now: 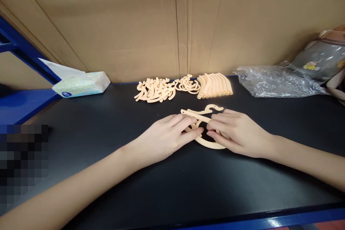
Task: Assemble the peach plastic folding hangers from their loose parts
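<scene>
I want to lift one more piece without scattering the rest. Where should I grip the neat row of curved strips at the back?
Probably pinch the curved strips across their right ends from the front: they lie flat, side by side, with open black tabletop before them.

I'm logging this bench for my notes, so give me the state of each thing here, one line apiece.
Left hand: flat on the curved pieces, fingers pressing.
Right hand: fingers on the same pieces.
Curved pieces: lying on the black table, partly covered.
Hook piece: lying loose.
Piles of parts: heaped at the back.
Tissue pack: open, tissue sticking out.
Plastic bag: crumpled.
</scene>
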`<state>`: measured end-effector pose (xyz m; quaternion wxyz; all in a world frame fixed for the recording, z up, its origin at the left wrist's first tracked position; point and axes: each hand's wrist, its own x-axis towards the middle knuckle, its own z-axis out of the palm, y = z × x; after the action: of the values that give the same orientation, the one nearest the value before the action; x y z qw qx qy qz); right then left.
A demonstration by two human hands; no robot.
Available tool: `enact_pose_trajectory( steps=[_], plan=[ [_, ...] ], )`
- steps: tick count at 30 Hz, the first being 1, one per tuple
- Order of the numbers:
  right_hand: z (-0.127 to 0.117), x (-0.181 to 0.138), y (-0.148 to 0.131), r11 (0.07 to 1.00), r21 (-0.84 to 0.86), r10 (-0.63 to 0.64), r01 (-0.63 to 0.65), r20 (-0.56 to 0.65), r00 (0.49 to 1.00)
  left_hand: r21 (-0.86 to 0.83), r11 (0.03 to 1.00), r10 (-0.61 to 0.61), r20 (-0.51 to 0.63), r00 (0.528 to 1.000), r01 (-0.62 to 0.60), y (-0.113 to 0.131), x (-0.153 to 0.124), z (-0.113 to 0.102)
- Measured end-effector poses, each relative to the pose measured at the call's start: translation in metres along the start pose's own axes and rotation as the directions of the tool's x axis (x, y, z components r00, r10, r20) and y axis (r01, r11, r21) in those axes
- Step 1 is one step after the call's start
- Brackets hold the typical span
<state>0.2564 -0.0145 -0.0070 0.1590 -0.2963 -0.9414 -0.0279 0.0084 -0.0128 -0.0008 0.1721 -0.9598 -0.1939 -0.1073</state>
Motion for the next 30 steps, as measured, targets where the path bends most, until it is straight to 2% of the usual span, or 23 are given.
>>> enact_pose_trajectory(
  steps=[6,12,20,30],
  plan=[
    [-0.0012,0.0011,0.0011,0.999,0.031,0.009,-0.009,-0.018,1.0,0.077,0.997,0.006,-0.097,0.995,0.002,0.0007,0.0009,-0.0016],
    [-0.0042,0.0007,0.001,0.998,0.061,0.037,-0.033,-0.061,0.997,0.192,0.981,-0.002,-0.039,0.999,0.009,-0.0018,-0.0014,-0.0049],
    [-0.0066,0.0,0.0015,0.985,0.16,0.078,-0.069,-0.054,0.995,0.053,0.997,-0.054,0.068,0.996,0.05,-0.0055,-0.0037,0.0002],
    [-0.0045,-0.0014,0.0064,0.99,0.138,0.04,-0.039,-0.006,0.999,0.013,0.999,-0.033,0.012,0.999,0.033,-0.007,-0.005,-0.0017]
  ],
)
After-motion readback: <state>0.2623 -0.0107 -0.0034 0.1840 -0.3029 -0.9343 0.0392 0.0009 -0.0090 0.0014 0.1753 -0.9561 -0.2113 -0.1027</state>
